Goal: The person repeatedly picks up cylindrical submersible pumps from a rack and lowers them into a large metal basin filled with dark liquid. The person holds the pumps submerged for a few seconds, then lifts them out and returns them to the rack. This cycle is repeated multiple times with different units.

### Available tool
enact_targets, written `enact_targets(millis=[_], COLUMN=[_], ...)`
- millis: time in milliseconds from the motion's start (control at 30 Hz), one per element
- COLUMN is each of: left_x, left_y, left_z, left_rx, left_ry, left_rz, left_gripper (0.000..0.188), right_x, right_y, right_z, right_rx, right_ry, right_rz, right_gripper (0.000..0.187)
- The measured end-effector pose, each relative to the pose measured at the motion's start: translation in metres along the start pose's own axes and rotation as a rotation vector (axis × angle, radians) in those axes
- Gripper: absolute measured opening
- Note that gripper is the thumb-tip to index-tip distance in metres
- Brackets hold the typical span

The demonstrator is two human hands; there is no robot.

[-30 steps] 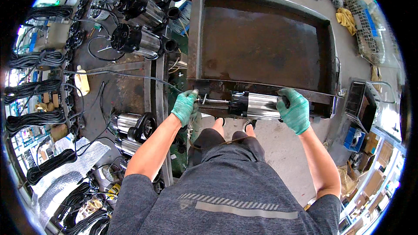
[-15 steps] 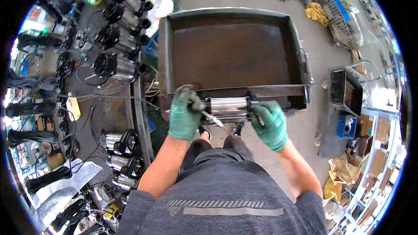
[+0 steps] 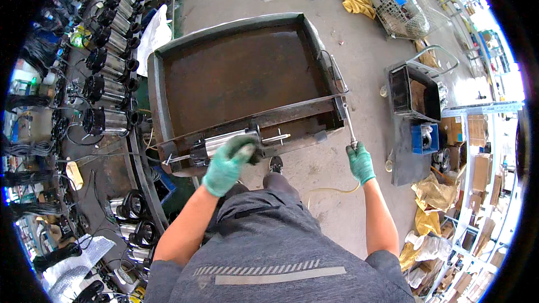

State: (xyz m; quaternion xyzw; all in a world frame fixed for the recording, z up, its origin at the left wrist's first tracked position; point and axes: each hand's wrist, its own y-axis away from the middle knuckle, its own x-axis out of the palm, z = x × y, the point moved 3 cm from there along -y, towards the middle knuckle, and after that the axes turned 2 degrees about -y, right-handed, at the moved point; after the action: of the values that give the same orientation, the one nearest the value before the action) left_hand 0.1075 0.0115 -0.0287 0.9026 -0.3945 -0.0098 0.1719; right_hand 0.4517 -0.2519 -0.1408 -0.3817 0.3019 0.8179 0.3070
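A steel-bodied pump (image 3: 224,141) with black ends lies slantwise along the near ledge of a rust-brown metal tank (image 3: 159,92). My left hand (image 3: 227,163), in a green glove with dark fingertips, is curled over its right end; the fingers' undersides are hidden. Small metal fittings stick out on both sides: a T-shaped one (image 3: 178,159) at the left and a brass-tipped one (image 3: 278,138) at the right. My right hand (image 3: 360,164), also gloved, is closed around the lower end of a slim metal air tool (image 3: 349,120) beside the tank's right corner. A yellowish hose (image 3: 337,189) trails below that hand.
Rows of similar steel pumps (image 3: 115,90) with black cables fill the bench at left. To the right stand a cart with a black bin (image 3: 415,92) and a blue crate (image 3: 425,138). Farther off are a wire cage (image 3: 387,3) and shelving (image 3: 477,191).
My view has turned and shifted right. My right hand has left the pump's right end and grips the air tool out at the right. My left hand has moved from the left end to the right end.
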Motion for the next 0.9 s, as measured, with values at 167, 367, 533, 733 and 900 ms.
enact_targets(millis=[167, 367, 533, 733, 900], left_x=[-0.082, -0.183, -0.253, -0.315, -0.356], left_y=[0.057, 0.138, 0.16, 0.098, 0.075], left_z=[0.043, 0.091, 0.081, 0.082, 0.075], left_rx=[-0.012, -0.003, -0.038, -0.222, -0.499], left_ry=[-0.155, -0.424, -0.904, -1.633, -1.875], left_rz=[-0.405, -0.786, -1.01, -0.496, -0.049], left_gripper=[0.023, 0.023, 0.024, 0.041, 0.047], right_x=[0.043, 0.046, 0.037, 0.094, 0.118], right_y=[-0.081, -0.087, -0.042, 0.043, 0.012], right_z=[-0.078, -0.068, 0.085, 0.311, 0.326], right_rx=[-0.037, -0.011, -0.29, -0.795, -0.801], right_ry=[-0.012, 0.122, -0.104, 0.1, 0.365], right_rz=[0.026, 0.095, 0.036, 0.372, 0.51], right_gripper=[0.032, 0.026, 0.03, 0.038, 0.02])
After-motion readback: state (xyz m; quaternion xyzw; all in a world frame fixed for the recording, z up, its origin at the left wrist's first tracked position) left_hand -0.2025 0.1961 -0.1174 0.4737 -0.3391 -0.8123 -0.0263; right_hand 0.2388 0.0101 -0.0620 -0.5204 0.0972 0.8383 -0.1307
